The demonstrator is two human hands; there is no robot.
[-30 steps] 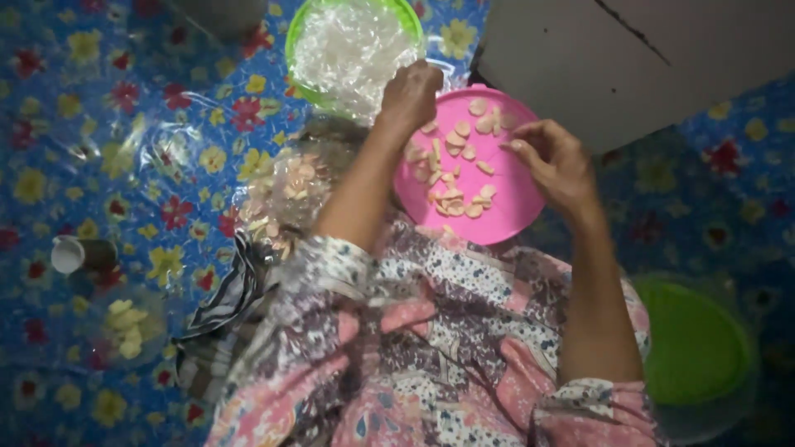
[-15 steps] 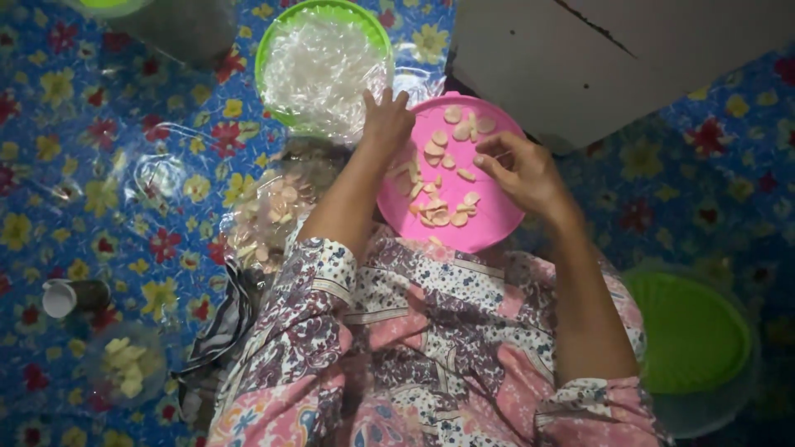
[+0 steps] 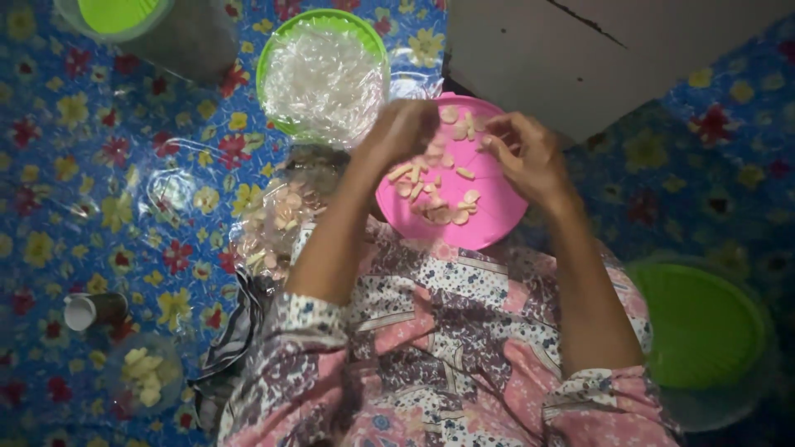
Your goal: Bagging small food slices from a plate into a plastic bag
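Note:
A pink plate point(image 3: 489, 223) with several pale, flat cracker pieces point(image 3: 439, 207) rests at my knees. My left hand point(image 3: 403, 130) hovers over the plate's left rim with its fingers curled; what it grips is blurred. My right hand point(image 3: 523, 155) is over the plate's right side, fingertips pinched toward the left hand, a short gap between them. Behind the plate stands a green bowl point(image 3: 273, 50) filled with crumpled clear plastic bags point(image 3: 323, 79). To the left of the plate lies a clear bag of crackers point(image 3: 277, 211).
A floral blue mat point(image 3: 124, 182) covers the floor. A green-lidded tub point(image 3: 700, 327) sits at the right, another green-lidded container point(image 3: 124, 21) at top left. A small white cup point(image 3: 83, 310), a clear pack of yellow pieces point(image 3: 145, 377) and a striped cloth point(image 3: 236, 331) lie left. A white board point(image 3: 613, 58) is behind.
My left hand pulled back from the green bowl of plastic bags to above the pink plate, closing its fingers. My right hand shifted slightly toward it. The view tilted a little.

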